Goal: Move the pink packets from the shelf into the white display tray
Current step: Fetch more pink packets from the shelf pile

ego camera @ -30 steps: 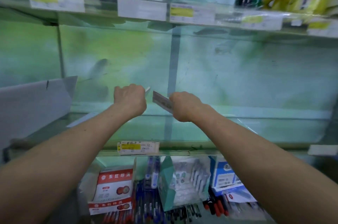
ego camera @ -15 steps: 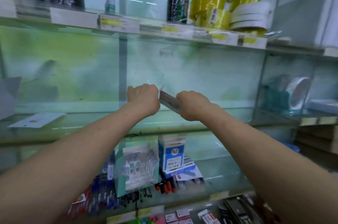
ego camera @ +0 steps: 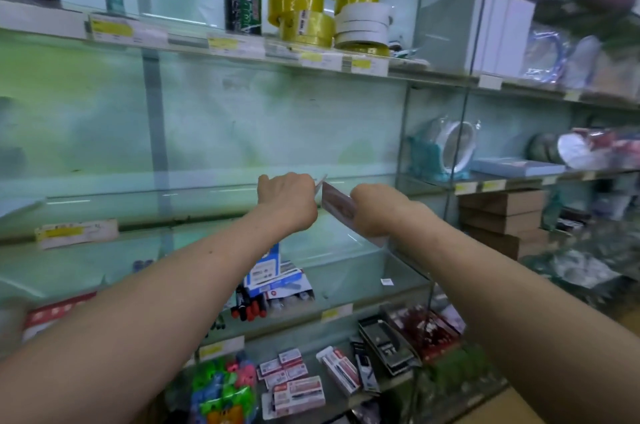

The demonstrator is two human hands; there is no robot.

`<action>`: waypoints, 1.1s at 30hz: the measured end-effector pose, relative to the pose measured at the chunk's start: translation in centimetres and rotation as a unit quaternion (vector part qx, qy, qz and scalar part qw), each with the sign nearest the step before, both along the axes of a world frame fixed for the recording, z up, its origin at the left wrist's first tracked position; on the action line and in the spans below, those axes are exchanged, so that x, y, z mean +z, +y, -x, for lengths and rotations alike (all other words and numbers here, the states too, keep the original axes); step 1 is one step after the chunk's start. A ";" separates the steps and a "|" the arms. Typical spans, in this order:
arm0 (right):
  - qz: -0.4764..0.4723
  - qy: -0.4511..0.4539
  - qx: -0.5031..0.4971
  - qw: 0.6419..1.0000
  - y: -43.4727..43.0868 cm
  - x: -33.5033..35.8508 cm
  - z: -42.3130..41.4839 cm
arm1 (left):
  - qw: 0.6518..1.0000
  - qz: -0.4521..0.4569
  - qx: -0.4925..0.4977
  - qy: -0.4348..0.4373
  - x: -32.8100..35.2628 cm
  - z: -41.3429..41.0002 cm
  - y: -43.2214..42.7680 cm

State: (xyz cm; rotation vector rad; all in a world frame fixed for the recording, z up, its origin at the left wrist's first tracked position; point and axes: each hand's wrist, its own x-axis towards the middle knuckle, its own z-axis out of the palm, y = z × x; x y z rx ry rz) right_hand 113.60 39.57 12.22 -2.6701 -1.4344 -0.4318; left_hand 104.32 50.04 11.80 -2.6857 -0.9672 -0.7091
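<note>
Pink packets (ego camera: 337, 207), a thin stack, are held in mid-air before the glass shelf (ego camera: 194, 204), gripped at either end by the curled left hand (ego camera: 287, 202) and right hand (ego camera: 377, 212). No white display tray is seen. If either grip were loosened, packets would likely fan out and fall.

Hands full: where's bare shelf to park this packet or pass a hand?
The glass shelf behind the pink packet is bare from the yellow price label across to the glass divider. One level down, bare glass lies right of the blue boxes, holding only a small sticker. Crowded: the tape rolls above, the staple boxes at the bottom.
</note>
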 end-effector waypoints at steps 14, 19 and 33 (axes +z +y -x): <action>0.087 0.078 -0.159 0.980 -10.7 -4.6 -0.4 | 0.988 0.016 -0.123 0.095 -4.5 -4.3 -7.8; 0.093 0.104 -0.225 0.964 -13.5 -6.6 0.0 | 0.973 0.032 -0.193 0.122 -6.2 -5.5 -10.0; 0.097 0.142 -0.396 0.902 -25.0 -9.4 2.3 | 0.925 0.001 -0.336 0.178 -9.5 -8.7 -19.7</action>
